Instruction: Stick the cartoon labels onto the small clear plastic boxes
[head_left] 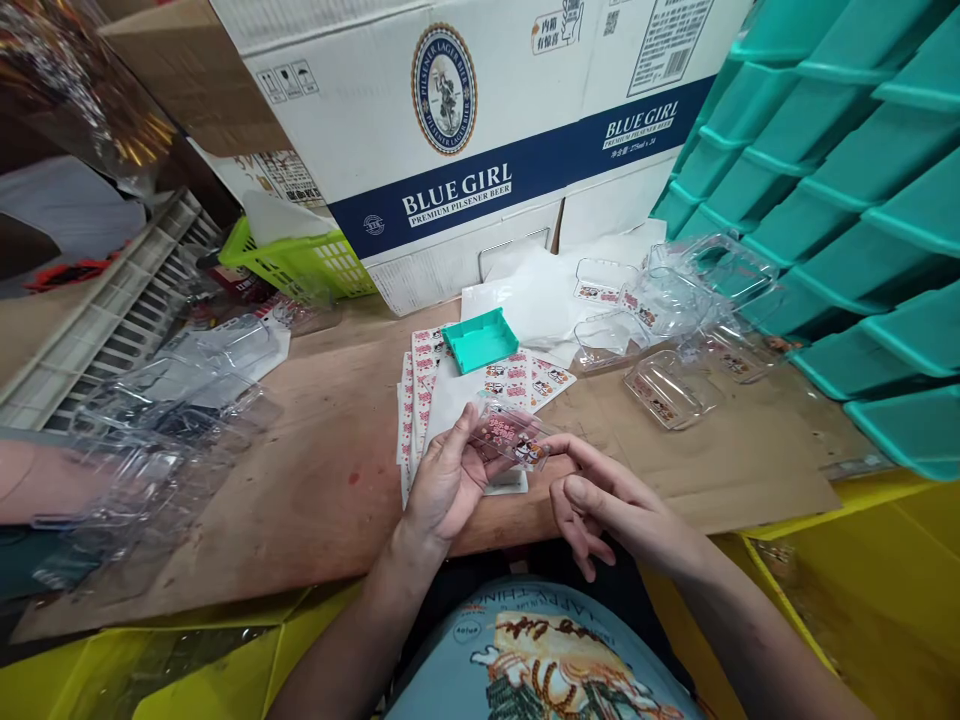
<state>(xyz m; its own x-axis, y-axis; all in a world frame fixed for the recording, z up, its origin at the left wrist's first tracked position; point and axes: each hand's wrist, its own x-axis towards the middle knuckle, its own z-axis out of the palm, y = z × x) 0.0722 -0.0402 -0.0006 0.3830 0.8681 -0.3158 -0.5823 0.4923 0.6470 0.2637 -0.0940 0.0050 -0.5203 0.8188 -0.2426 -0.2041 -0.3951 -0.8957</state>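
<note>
My left hand is closed round a small clear plastic shell with a red-and-white printed card inside it, held just above the brown cardboard work surface. My right hand is at the shell's right end, thumb and forefinger touching its edge, the other fingers loosely curled. Under the shell lies a stack of the same printed cards, fanned out. A small teal tray sits on the cards just beyond my hands.
Finished clear shells are heaped at the right, empty clear shells at the left. A Blue Girl beer carton stands behind, a green basket beside it. Stacked teal trays fill the right. Yellow bins sit below.
</note>
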